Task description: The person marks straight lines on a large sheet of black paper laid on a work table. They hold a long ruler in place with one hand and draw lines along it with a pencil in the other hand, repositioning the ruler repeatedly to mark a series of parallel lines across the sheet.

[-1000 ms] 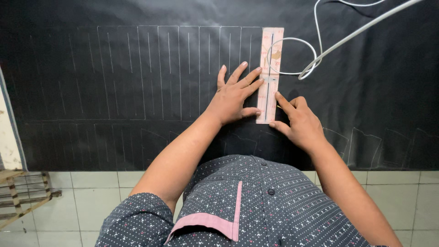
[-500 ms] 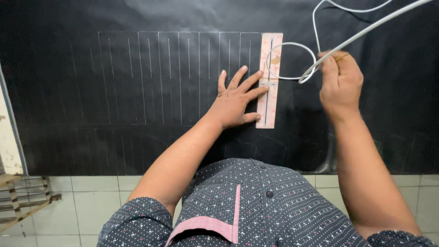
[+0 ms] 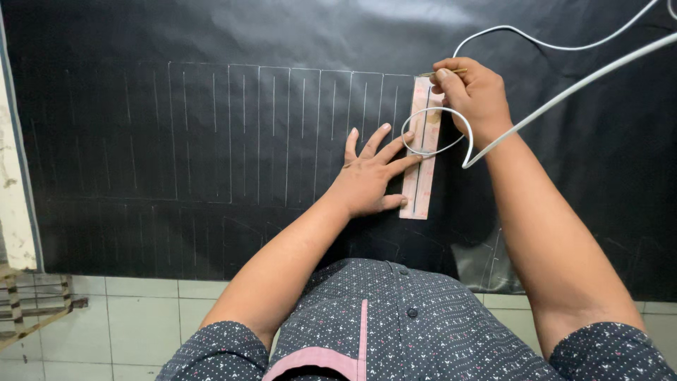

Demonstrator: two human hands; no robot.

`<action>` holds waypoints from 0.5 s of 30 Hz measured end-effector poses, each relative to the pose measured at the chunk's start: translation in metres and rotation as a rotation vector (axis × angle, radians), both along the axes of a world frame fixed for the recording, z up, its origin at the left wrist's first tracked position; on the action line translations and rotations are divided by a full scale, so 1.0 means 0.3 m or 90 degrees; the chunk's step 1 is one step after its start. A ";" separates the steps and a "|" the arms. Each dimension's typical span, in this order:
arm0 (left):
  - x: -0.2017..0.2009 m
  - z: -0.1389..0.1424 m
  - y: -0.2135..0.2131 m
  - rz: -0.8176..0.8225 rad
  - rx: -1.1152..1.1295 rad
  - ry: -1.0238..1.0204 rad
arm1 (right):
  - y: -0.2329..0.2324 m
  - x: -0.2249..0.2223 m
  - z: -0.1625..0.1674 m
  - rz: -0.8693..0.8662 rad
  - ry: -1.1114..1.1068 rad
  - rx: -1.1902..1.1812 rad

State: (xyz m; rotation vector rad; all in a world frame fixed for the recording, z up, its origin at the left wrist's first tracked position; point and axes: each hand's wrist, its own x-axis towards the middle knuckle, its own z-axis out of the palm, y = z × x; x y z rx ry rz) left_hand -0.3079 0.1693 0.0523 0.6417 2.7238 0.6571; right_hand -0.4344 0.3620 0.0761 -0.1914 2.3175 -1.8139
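A long pinkish ruler lies upright on a black sheet marked with thin white vertical lines. My left hand is flat on the sheet, fingers spread, its fingertips pressing the ruler's left edge. At the ruler's top end my right hand pinches a thin yellowish marking stick, its tip touching the sheet beside the ruler. A white cable loops over the ruler and across my right wrist.
The black sheet covers the whole work surface. Below its front edge is a pale tiled floor. A wooden frame stands at the lower left. A pale wall strip borders the sheet on the left.
My right hand left the ruler's lower right side, rose to the upper right, and now sits at the ruler's top end with the marking stick. My left hand stayed on the ruler.
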 end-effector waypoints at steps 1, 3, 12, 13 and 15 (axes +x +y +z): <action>0.000 0.001 -0.001 -0.001 -0.001 -0.003 | -0.006 -0.002 0.001 -0.005 -0.010 0.010; 0.000 0.002 -0.002 0.001 0.001 -0.007 | -0.006 -0.005 0.000 0.026 0.059 0.063; -0.001 0.005 0.001 0.003 -0.002 -0.010 | 0.114 0.016 -0.021 0.072 0.397 0.417; 0.000 0.005 0.001 0.001 0.003 -0.006 | 0.126 0.022 -0.024 0.077 0.399 0.404; -0.001 0.002 0.003 0.000 -0.005 -0.006 | 0.133 0.028 -0.031 0.064 0.403 0.415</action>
